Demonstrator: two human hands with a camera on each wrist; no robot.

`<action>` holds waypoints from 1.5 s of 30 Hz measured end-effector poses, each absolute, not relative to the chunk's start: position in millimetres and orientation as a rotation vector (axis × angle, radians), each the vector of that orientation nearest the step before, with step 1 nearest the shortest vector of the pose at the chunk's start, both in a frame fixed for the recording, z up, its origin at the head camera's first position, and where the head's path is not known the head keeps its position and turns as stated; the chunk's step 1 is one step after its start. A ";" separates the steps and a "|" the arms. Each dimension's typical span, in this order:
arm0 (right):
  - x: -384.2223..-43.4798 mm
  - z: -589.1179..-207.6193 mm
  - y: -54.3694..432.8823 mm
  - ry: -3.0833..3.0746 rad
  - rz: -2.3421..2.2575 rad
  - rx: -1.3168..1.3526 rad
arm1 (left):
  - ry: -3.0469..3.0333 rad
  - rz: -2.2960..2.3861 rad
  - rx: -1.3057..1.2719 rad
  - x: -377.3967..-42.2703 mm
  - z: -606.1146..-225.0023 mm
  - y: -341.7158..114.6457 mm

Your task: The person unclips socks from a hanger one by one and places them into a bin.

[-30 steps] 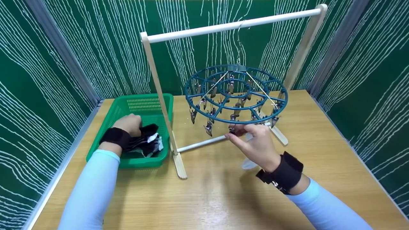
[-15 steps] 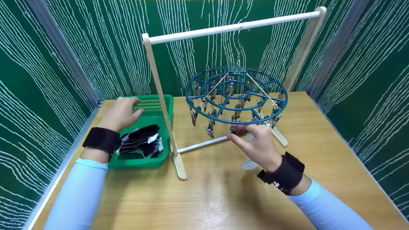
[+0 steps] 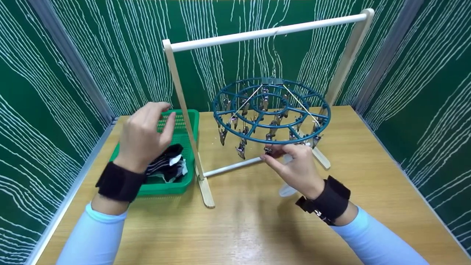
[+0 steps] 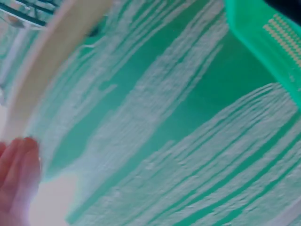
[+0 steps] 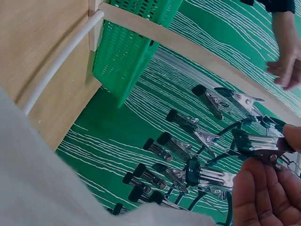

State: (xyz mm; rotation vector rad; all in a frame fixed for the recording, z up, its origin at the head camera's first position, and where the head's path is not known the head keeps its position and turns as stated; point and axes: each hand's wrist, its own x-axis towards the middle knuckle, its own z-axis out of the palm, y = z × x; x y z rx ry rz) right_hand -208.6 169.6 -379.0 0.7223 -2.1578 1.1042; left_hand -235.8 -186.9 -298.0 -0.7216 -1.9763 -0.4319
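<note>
A round blue-green clip hanger (image 3: 239,137) with metal clips hangs from a wooden stand. At its front edge my right hand (image 3: 294,165) pinches one clip (image 5: 258,143) between thumb and fingers; the clip carries dark tips. My left hand (image 3: 145,134) is raised over the green basket (image 3: 158,189), fingers loosely bent, with nothing visible in it. Its fingers (image 4: 21,174) show at the edge of the left wrist view. Inside the basket lies a small pile of black, striped and white cloth pieces (image 3: 169,163), partly hidden by the left hand.
The stand has a white top bar (image 3: 265,34), a left upright (image 3: 180,92) beside the basket and a low crossbar (image 3: 232,166). A pale whitish piece (image 3: 287,190) shows behind my right hand. Green walls with white lines enclose the wooden table (image 3: 239,228).
My left hand has come up out of the basket, away from the cloth pile, and moved up and slightly right. My right hand keeps its pinch on the clip.
</note>
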 end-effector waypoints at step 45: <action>-197.3 -370.4 175.3 -2.029 1.075 0.883 | -1.858 0.028 -1.117 -229.4 -319.5 -59.1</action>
